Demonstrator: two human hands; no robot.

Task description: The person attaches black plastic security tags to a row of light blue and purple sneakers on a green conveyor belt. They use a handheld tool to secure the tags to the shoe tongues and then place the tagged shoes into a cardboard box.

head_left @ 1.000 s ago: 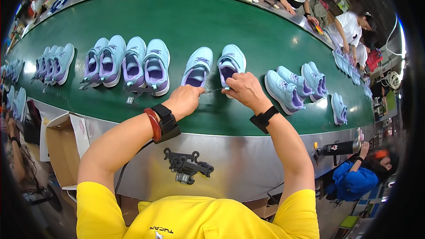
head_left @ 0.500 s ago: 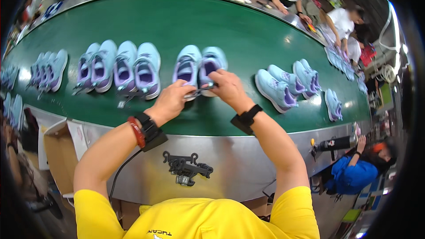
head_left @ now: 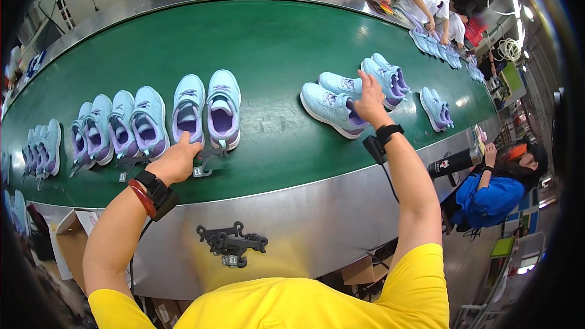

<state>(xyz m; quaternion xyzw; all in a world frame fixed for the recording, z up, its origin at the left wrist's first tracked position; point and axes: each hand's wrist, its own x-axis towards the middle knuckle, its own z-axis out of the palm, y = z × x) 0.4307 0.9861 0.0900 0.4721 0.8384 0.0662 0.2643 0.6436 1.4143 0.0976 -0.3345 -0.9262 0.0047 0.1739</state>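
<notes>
A pair of light-blue sneakers with purple linings stands toe-away on the green belt, left of centre. My left hand (head_left: pixel 175 161) is closed at the heel of the pair's left sneaker (head_left: pixel 188 105). The right sneaker (head_left: pixel 224 109) stands beside it, a black shoe hanger (head_left: pixel 210 153) at its heel. Further right, my right hand (head_left: pixel 370 100) reaches over a group of similar sneakers, fingers stretched out and apart. It is between a near sneaker (head_left: pixel 329 109) lying toe-left and another sneaker (head_left: pixel 381 77) behind. Whether its fingers touch either one is hard to tell.
Several paired sneakers (head_left: pixel 146 119) with hangers line the belt (head_left: pixel 262 42) at left. Loose black hangers (head_left: pixel 231 244) lie on the metal edge before me. A lone pair (head_left: pixel 435 109) and a black bottle (head_left: pixel 454 163) are at right. Co-workers sit across and at right.
Both hands have come off the middle of the pair's heels, where they held a hanger. My right hand has moved right to the other sneakers. The view has shifted, so the pair appears further left.
</notes>
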